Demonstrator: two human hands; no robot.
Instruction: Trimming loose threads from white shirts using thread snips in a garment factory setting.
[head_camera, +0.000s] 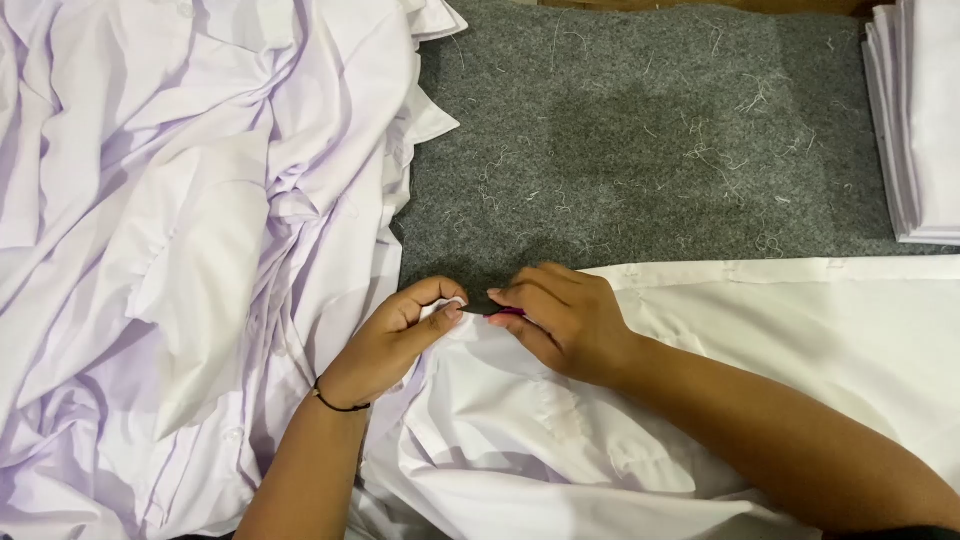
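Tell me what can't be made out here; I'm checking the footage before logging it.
Head view only:
- Small pink tool: mostly hidden inside the right hand; its kind is unclear.
- White garment: corner pinched by the left hand is covered by fingers.
- Folded stack: cut off by the right edge.

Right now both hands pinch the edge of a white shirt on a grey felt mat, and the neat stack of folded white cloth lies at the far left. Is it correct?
Not quite: the head view shows the neat stack at the far right. At the left lies a loose pile of white shirts. The rest holds: left hand, right hand, shirt, grey mat.
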